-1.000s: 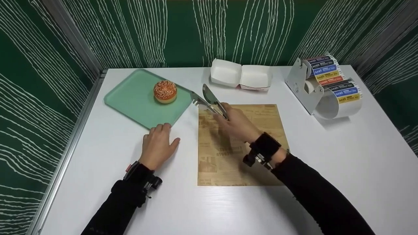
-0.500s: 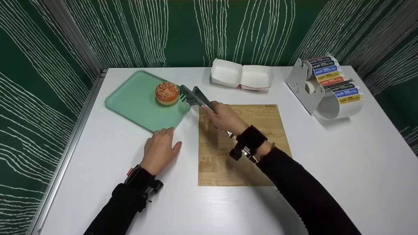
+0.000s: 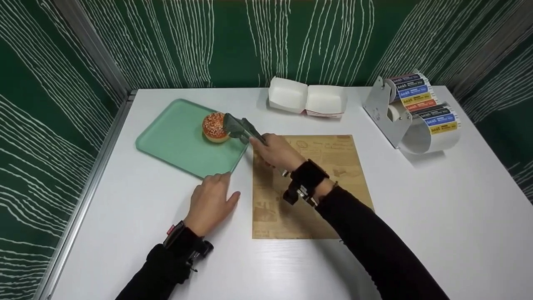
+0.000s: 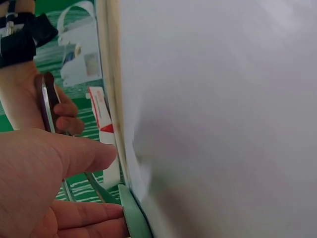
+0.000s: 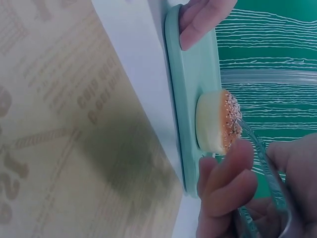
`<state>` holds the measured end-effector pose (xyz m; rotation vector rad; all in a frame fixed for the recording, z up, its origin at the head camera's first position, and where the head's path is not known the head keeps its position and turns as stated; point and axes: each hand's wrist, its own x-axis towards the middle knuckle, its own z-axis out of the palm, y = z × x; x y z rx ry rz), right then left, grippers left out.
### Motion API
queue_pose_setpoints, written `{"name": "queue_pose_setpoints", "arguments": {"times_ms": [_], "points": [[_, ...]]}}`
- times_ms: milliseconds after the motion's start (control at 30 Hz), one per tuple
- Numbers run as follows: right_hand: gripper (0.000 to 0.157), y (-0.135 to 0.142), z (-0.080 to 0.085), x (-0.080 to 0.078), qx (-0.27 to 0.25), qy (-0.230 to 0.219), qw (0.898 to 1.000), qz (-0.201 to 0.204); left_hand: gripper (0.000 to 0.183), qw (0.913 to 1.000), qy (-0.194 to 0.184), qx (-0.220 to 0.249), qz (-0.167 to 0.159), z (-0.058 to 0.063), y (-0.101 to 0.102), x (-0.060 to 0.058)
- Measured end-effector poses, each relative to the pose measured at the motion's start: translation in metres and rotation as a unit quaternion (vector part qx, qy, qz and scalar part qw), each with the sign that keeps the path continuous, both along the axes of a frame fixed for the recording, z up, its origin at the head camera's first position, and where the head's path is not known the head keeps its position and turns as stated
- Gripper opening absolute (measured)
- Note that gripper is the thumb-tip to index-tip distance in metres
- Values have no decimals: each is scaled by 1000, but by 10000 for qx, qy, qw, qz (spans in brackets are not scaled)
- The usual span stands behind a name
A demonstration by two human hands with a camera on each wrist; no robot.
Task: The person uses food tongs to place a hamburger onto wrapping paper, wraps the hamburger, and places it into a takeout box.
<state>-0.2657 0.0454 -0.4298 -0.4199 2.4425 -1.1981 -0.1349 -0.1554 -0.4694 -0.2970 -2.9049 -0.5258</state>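
Note:
A round bun [image 3: 214, 127], its browned top sprinkled with seeds, sits on the green tray [image 3: 175, 143] near the right edge. My right hand [image 3: 278, 151] grips metal serving tongs [image 3: 239, 128], whose ends are at the bun's right side in the head view. Whether they touch it is hard to tell there; in the right wrist view one tip of the tongs [image 5: 255, 136] overlaps the seeded top of the bun [image 5: 218, 121]. At the tray's near corner my left hand [image 3: 212, 203] rests its fingertips on the rim, thumb held apart, as the left wrist view shows the fingers [image 4: 94, 218] against it.
Brown printed wrapping paper [image 3: 312, 208] lies flat under my right forearm. An unfolded white paper box [image 3: 307, 98] stands at the back. At the back right is a metal dispenser [image 3: 385, 110] with rolls of coloured labels. Green walls surround the white table [image 3: 104, 233].
My right hand has moved left, bringing the tongs from above the paper to the bun. The tray has slid slightly nearer and rightward with the bun and my left hand.

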Motion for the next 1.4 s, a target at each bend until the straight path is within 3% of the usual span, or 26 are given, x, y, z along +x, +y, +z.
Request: {"name": "queue_pose_setpoints", "arguments": {"times_ms": [267, 467, 667, 967, 1400], "points": [[61, -9, -9, 0, -397, -306, 9987, -114, 54, 9993, 332, 4, -163, -3, 0, 0], [56, -23, -12, 1, -272, -547, 9980, -149, 56, 9998, 161, -2, -101, -2, -5, 1], [48, -25, -14, 2, -296, -473, 9983, -191, 57, 9999, 23, 29, -118, -1, -6, 1], [46, -10, -17, -1, -426, -296, 9986, -85, 55, 9999, -8, 80, -95, -1, -4, -1], [49, 33, -4, 3, -455, -77, 9988, 157, 55, 9989, -334, 311, 72, 0, -3, 0]]}}
